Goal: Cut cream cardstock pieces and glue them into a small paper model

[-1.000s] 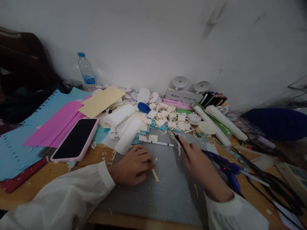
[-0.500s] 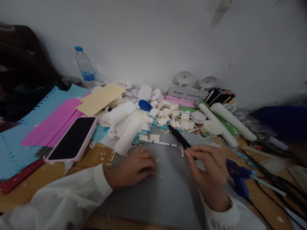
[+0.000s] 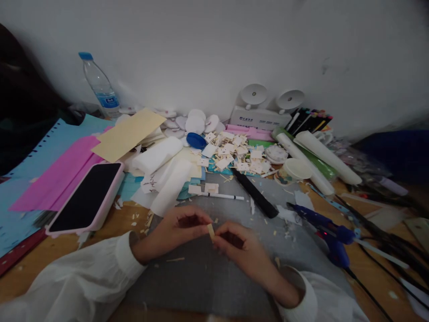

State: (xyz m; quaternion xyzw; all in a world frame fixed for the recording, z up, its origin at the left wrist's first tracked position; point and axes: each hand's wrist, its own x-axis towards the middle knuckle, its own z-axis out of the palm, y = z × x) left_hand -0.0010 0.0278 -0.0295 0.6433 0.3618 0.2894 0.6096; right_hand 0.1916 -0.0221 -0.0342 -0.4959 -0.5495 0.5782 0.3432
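A small cream-coloured strip (image 3: 211,230), perhaps card or foam, is pinched between both hands above the grey mat (image 3: 208,286). My left hand (image 3: 184,228) grips one end between thumb and fingertips. From the other side, my right hand (image 3: 243,250) holds the lower end in a pinch. A black-handled tool (image 3: 256,194), its kind unclear, lies beyond my right hand. Behind the hands, a white pen (image 3: 224,196) rests beside small white pieces. One thin pale sliver (image 3: 175,259) lies on the mat below my left hand.
A blue hot glue gun (image 3: 325,232) with its cord lies on the right. Little white cards with stick limbs (image 3: 231,152) are heaped at the back, near a paper cup (image 3: 293,171). On the left are a phone (image 3: 87,197), coloured paper (image 3: 60,172) and a water bottle (image 3: 100,85).
My right hand has left the black tool, which now lies on the mat, and has moved left to meet my left hand. Both hands now pinch the cream strip. The camera view has shifted slightly.
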